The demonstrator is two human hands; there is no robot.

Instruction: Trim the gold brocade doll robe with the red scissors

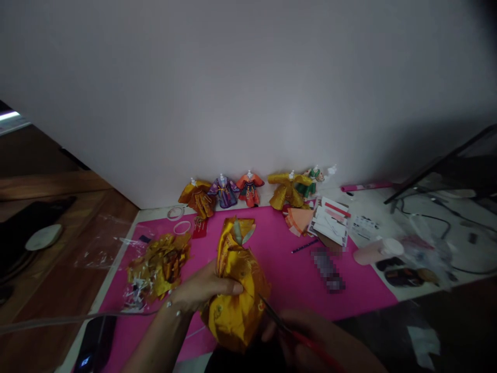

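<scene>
Near the front of the pink mat (pixel 287 259), my left hand (pixel 209 287) pinches a shiny gold patterned cloth (pixel 236 316), its thumb lying on top of the folds. My right hand (pixel 310 336), dim and partly blurred, is closed around the red handles of a pair of scissors (pixel 277 316). The dark blades point up and left, with their tips at the right side of the gold cloth. Whether the blades touch the cloth or are parted is too small to tell.
Gold scraps (pixel 165 264) lie at the left. Small robed figures (pixel 250 189) stand along the wall. Papers (pixel 330 220), a pale bottle (pixel 378 251) and cables are at the right. A dark device (pixel 95 342) sits front left.
</scene>
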